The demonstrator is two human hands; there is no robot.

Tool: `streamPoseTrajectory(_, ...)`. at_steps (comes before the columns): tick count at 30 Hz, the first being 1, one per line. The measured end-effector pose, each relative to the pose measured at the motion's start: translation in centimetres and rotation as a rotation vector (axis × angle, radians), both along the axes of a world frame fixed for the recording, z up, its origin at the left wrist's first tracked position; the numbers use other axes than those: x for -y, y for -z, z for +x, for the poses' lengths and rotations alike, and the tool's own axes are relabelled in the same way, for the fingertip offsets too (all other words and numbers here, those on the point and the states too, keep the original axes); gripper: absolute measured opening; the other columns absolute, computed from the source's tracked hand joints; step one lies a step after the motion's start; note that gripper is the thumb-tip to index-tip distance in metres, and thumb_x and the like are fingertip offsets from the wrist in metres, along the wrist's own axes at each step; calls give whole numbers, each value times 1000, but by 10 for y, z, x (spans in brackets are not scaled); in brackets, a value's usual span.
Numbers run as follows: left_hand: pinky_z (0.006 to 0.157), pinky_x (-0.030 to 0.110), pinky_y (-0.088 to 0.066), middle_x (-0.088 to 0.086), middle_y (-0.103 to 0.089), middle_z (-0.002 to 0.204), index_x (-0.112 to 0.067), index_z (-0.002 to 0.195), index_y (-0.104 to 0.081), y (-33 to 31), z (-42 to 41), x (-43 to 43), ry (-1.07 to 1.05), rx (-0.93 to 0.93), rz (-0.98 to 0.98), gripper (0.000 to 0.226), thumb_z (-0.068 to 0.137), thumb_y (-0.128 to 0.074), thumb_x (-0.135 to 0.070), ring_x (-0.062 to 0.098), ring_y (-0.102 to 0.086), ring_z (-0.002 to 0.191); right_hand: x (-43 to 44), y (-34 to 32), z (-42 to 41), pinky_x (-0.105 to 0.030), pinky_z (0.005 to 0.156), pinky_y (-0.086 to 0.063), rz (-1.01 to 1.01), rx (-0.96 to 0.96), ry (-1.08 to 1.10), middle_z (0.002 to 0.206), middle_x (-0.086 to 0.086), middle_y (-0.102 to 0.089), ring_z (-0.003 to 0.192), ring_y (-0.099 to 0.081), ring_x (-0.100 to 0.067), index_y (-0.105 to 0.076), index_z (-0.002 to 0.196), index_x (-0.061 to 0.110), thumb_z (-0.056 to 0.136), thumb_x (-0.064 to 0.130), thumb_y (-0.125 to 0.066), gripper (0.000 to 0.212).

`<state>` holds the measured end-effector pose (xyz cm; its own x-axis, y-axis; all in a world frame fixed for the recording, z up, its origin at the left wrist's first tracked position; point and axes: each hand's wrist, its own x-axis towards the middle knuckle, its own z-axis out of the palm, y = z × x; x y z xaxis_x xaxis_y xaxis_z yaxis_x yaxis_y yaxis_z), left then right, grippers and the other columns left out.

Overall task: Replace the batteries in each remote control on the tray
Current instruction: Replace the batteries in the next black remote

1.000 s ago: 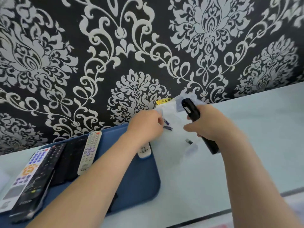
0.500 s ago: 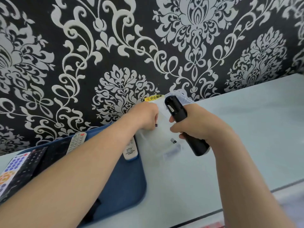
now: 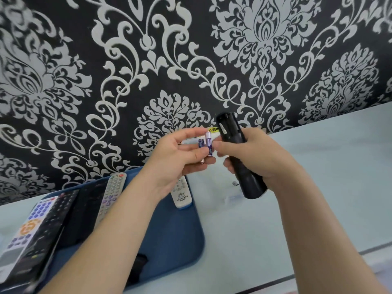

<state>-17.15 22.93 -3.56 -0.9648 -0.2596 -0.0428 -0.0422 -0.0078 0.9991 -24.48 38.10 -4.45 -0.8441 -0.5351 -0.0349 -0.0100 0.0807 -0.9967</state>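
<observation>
**Batteries lifted out, remote open for loading**

Left hand [image 3: 180, 153]: grip pinches two batteries [image 3: 206, 144], centre frame, raised from the clear bag [image 3: 214, 187] it was reaching into a second ago. Right hand [image 3: 254, 158]: grip wraps black remote [image 3: 235, 149], battery bay upward. Fitting likely comes next. Blue tray [image 3: 176, 234], lower left, holds other remotes [image 3: 111, 194]. Pale counter [image 3: 328, 187]; patterned wall [image 3: 191, 60] behind.
</observation>
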Motion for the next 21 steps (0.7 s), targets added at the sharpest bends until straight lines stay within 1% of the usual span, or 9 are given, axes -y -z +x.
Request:
streamPoseTrajectory(4, 64, 24, -58, 14, -74, 87, -13, 110, -65, -5, 26, 10, -19, -57, 31, 31, 83, -64, 2, 20, -72, 75, 18, -11, 20, -19, 46, -47, -132, 81, -115, 54, 1, -60, 47, -54, -10, -69, 90, 5, 89, 15, -72, 10)
streamPoseTrajectory(7, 67, 25, -59, 16, -74, 92, -18, 112, -66, -9, 46, 24, -52, -92, -15, 35, 80, -66, -4, 26, -73, 81, 39, -15, 36, -18, 43, -44, -170, 88, -146, 50, 2, -56, 43, -50, -9, -67, 84, 5, 89, 12, -70, 9)
streamPoseTrajectory(9, 70, 25, -59, 15, -74, 96, -20, 112, -66, -13, 61, 35, -67, -110, -34, 33, 86, -61, -1, 27, -73, 85, 55, -16, 47, -18, 43, -43, -212, 106, -162, 50, 3, -57, 44, -49, -10, -67, 82, 6, 90, 10, -68, 9)
streamPoseTrajectory(11, 67, 23, -58, 10, -75, 92, -19, 110, -67, -12, 71, 44, -83, -115, -3, 34, 93, -50, 5, 23, -72, 79, 67, -16, 55, -18, 43, -43, -240, 150, -174, 52, 2, -61, 44, -49, -11, -67, 81, 7, 91, 10, -67, 10)
streamPoseTrajectory(13, 59, 19, -52, 2, -71, 81, -20, 106, -69, -9, 83, 55, -130, -123, 8, 37, 94, -45, 6, 13, -64, 68, 81, -15, 63, -19, 42, -44, -237, 228, -188, 55, -2, -61, 42, -50, -10, -66, 80, 7, 90, 12, -68, 11)
streamPoseTrajectory(15, 60, 19, -44, -1, -68, 81, -26, 107, -69, -3, 94, 66, -176, -129, -116, 33, 93, -52, -1, 8, -55, 66, 95, -12, 72, -19, 41, -44, -229, 297, -223, 57, -5, -59, 41, -49, -11, -66, 79, 8, 90, 12, -68, 12)
streamPoseTrajectory(17, 72, 24, -48, 0, -70, 88, -33, 109, -67, 3, 102, 75, -215, -132, -297, 31, 87, -67, -11, 9, -63, 75, 107, -7, 78, -19, 41, -44, -213, 340, -252, 57, -7, -58, 41, -50, -11, -67, 78, 7, 90, 12, -68, 13)
streamPoseTrajectory(19, 82, 33, -54, -2, -69, 86, -37, 105, -67, 6, 109, 81, -281, -123, -435, 35, 78, -77, -18, 14, -66, 85, 115, -5, 81, -17, 40, -45, -179, 366, -268, 57, -7, -59, 41, -51, -10, -68, 74, 6, 90, 13, -68, 17)
streamPoseTrajectory(21, 84, 37, -54, -6, -66, 81, -38, 101, -66, 9, 116, 89, -342, -114, -534, 36, 72, -82, -24, 14, -64, 85, 123, -2, 86, -17, 40, -45, -149, 371, -291, 56, -7, -58, 41, -51, -10, -68, 78, 1, 89, 15, -69, 18)
